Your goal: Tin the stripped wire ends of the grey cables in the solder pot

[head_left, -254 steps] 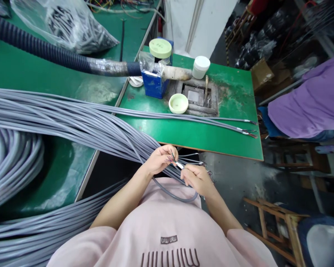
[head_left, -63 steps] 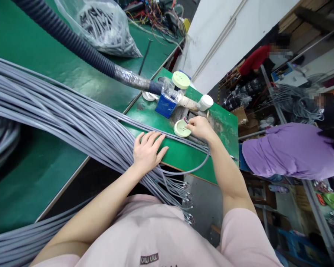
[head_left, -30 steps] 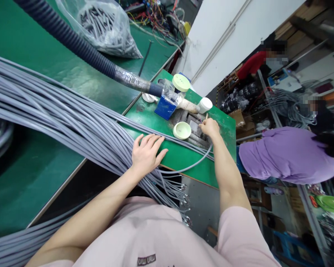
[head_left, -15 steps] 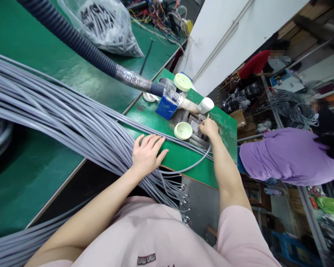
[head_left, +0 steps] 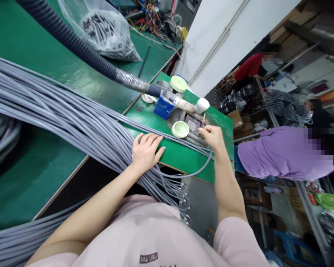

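Note:
My left hand (head_left: pixel 146 150) lies flat with fingers spread on a thick bundle of grey cables (head_left: pixel 72 113). In my right hand (head_left: pixel 213 138) the fingers pinch the end of one grey cable (head_left: pixel 202 170), which loops up from the bundle. Thin coloured wires (head_left: pixel 203 120) stick out of that end, beyond my fingertips. Just left of the wires sits a square metal pot (head_left: pixel 193 124) that looks like a solder pot. A pale green dish (head_left: pixel 180 129) stands next to it, and a hose nozzle with a white cup-shaped end (head_left: pixel 202 105) points over it.
A dark corrugated hose (head_left: pixel 80 46) crosses above the green table (head_left: pixel 30 185) to a blue box (head_left: pixel 164 107). Near the back lie a bag of grey pieces (head_left: pixel 105 35) and tangled wires (head_left: pixel 153 22). A person in purple (head_left: pixel 284 154) is at the right; another wears red (head_left: pixel 247 66).
My right hand has drawn back from over the metal pot, slightly towards me, and the wire ends now stand up clear of it. My left hand stays on the bundle.

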Motion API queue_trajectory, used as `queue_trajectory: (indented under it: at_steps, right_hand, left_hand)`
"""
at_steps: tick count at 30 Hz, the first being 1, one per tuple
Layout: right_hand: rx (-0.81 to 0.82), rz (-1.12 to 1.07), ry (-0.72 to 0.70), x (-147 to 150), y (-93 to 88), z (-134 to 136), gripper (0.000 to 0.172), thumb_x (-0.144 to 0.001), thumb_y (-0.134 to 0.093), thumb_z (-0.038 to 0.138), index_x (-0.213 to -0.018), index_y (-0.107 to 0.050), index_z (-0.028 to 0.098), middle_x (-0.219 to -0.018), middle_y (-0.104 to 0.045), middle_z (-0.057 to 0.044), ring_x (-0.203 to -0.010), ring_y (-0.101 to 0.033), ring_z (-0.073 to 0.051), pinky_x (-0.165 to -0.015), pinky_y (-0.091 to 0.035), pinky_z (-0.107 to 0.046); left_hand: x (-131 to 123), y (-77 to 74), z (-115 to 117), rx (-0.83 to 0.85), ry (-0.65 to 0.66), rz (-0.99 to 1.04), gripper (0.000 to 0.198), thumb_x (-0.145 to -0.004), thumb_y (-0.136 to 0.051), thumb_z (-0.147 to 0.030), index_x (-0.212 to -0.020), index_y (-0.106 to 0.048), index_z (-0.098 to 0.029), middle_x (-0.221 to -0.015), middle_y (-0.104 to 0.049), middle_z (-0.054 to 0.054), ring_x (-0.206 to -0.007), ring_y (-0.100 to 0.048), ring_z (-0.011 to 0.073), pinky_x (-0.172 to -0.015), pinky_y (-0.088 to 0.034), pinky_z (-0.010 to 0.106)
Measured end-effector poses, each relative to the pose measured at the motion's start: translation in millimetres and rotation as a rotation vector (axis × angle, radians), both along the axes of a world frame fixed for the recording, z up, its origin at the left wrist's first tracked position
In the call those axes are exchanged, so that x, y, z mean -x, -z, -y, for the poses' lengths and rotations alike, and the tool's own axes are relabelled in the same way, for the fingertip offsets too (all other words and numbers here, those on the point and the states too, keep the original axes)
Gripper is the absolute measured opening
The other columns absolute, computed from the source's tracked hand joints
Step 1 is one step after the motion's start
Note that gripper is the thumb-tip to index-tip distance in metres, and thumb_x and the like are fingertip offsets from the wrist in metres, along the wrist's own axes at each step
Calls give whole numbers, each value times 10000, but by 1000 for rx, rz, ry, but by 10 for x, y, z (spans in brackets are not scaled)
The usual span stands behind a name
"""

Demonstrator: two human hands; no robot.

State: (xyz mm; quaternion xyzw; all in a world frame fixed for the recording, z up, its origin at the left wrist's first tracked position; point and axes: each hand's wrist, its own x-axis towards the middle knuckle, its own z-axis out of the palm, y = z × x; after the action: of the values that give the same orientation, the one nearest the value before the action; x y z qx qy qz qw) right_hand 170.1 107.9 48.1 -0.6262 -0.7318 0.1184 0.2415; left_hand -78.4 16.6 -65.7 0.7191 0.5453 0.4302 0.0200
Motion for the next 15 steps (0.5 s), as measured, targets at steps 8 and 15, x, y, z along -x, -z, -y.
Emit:
queue_trajectory:
  at_steps: [8, 15]
  right_hand:
    - [14, -496, -5, 531, 217, 1090, 386, -817, -609, 393, -518, -491, 181, -418, -391, 64, -398, -357, -78, -433, -279, -226]
    - [50, -580, 27, 745, 378, 1390, 372, -818, -614, 392, -538, -502, 174, -454, -428, 58, -416, -367, -70, -431, -301, -216]
  left_hand:
    - [-241, -104, 222, 205, 268, 768, 212, -832, -622, -333, -950, -728, -194, -926, -712, 70, -904, -626, 199, -860, -463, 364]
    - [-702, -164, 507, 784, 505, 1727, 337, -614, -821, -399, -847, -741, -169, -783, -698, 30, -737, -624, 136, -681, -482, 252]
